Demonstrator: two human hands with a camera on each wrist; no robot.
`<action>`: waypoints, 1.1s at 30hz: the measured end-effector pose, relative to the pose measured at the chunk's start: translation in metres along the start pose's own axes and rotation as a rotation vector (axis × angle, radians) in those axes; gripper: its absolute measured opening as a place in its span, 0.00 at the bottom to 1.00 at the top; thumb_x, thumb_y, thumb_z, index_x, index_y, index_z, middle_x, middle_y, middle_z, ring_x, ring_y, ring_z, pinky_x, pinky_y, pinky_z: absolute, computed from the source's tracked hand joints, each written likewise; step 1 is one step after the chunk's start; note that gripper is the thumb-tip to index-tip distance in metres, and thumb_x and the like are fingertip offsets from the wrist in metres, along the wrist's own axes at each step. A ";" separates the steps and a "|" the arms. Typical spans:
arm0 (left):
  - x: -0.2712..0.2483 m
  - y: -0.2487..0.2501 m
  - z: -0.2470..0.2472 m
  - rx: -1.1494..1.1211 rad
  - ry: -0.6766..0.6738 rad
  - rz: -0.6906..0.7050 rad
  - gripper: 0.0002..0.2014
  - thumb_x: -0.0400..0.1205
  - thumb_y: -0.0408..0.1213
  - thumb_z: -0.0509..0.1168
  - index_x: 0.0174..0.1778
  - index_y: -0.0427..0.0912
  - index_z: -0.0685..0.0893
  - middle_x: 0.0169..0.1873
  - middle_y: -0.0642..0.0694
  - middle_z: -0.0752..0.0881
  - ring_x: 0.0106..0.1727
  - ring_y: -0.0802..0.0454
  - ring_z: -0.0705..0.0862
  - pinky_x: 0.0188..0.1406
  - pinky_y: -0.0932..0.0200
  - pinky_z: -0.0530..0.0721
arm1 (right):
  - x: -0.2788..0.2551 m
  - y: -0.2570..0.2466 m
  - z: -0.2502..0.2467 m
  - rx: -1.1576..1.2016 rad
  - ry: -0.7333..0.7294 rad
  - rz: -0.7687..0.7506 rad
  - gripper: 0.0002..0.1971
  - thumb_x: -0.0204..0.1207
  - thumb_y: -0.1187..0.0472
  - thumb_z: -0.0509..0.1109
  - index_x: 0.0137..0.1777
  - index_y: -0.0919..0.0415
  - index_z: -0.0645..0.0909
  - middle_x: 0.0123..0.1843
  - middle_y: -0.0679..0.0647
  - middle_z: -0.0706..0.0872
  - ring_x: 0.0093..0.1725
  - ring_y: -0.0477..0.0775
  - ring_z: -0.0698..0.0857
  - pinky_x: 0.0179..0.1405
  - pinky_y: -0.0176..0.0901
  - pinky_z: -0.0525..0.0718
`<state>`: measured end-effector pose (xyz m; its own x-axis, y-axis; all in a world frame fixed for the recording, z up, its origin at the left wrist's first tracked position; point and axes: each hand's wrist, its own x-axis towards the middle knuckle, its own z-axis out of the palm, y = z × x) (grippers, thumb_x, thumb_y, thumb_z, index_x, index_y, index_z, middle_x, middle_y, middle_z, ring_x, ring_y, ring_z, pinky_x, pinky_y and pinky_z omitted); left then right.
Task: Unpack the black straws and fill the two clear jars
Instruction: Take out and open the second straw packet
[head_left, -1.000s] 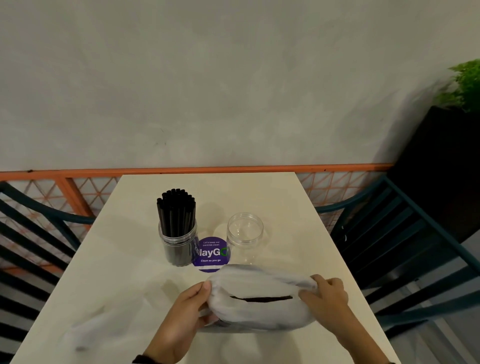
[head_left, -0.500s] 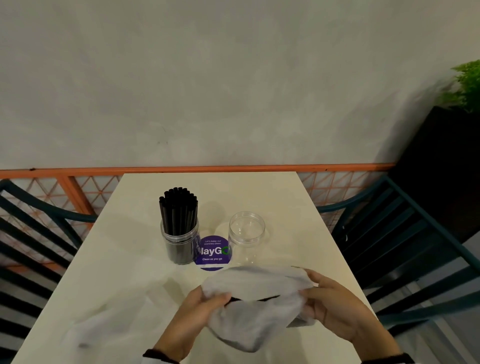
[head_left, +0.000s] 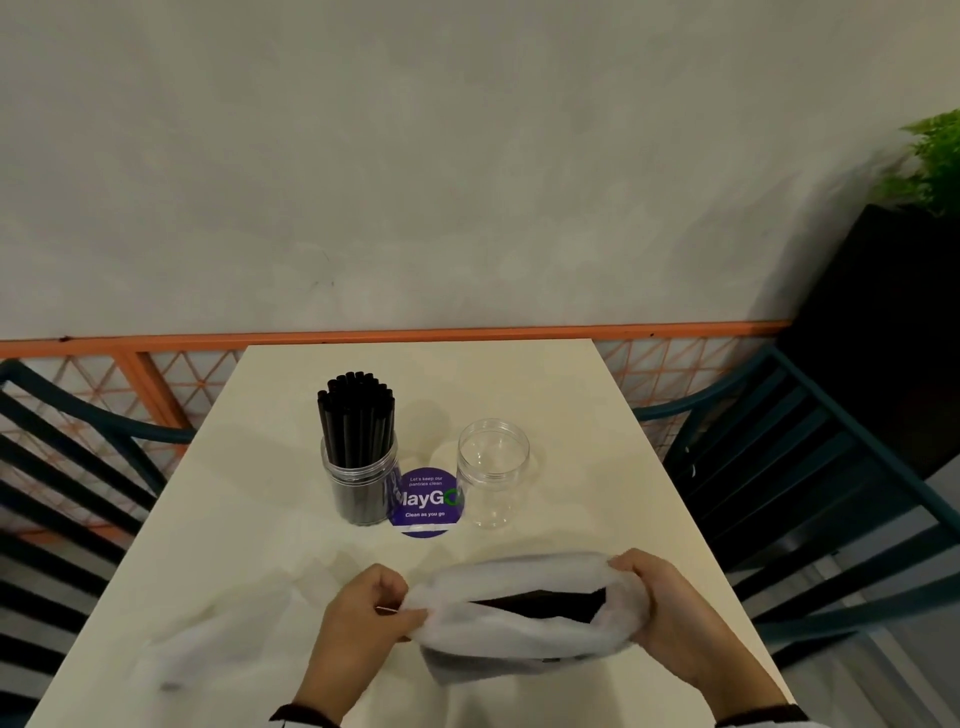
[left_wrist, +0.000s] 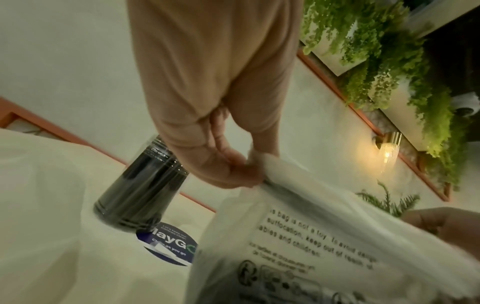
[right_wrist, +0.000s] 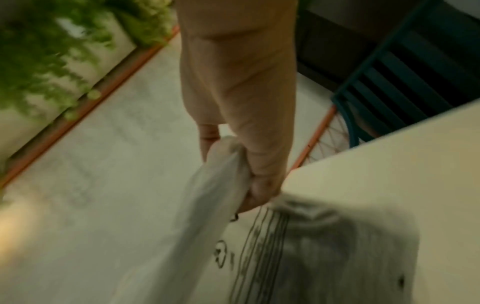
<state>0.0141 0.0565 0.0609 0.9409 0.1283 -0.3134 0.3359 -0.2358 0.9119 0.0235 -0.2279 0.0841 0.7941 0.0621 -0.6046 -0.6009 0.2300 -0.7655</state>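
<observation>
Now straw bag (head_left: 524, 618) between both hands.

Purple round sticker (head_left: 425, 503) on tabletop (head_left: 571, 415) showing "layG", "Clean as you go". White plastic bag (left_wrist: 324, 246) bearing suffocation warning: "bag is not a toy".

A frosted white plastic bag (head_left: 519, 608) of black straws (head_left: 540, 605) is stretched sideways near the front of the surface, its mouth pulled open so a dark strip of straws shows. Behind it stand two clear jars: the left jar (head_left: 360, 483) packed with upright black straws, the right jar (head_left: 492, 473) empty.
</observation>
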 end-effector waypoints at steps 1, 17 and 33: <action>0.000 0.000 0.000 -0.059 0.004 -0.018 0.09 0.66 0.25 0.76 0.33 0.32 0.81 0.32 0.33 0.87 0.33 0.45 0.83 0.31 0.59 0.87 | 0.001 0.001 0.000 -0.100 0.035 -0.036 0.11 0.74 0.68 0.61 0.51 0.70 0.82 0.45 0.63 0.88 0.47 0.61 0.85 0.42 0.50 0.82; 0.009 0.000 -0.004 -0.759 -0.267 -0.464 0.19 0.77 0.30 0.59 0.64 0.28 0.77 0.61 0.30 0.82 0.61 0.34 0.80 0.47 0.45 0.88 | 0.010 0.015 -0.003 0.213 0.051 0.246 0.13 0.83 0.69 0.51 0.38 0.59 0.71 0.37 0.59 0.78 0.34 0.56 0.73 0.36 0.47 0.71; 0.002 -0.002 0.011 0.019 -0.054 -0.068 0.18 0.68 0.29 0.76 0.47 0.41 0.76 0.42 0.39 0.84 0.43 0.44 0.83 0.38 0.59 0.82 | 0.008 0.024 0.005 -0.641 0.432 -0.254 0.06 0.77 0.67 0.64 0.53 0.60 0.74 0.46 0.57 0.81 0.41 0.51 0.78 0.37 0.42 0.78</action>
<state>0.0159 0.0465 0.0557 0.9166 0.0930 -0.3889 0.3996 -0.2468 0.8828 0.0162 -0.2171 0.0623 0.8865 -0.3280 -0.3264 -0.4466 -0.4222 -0.7888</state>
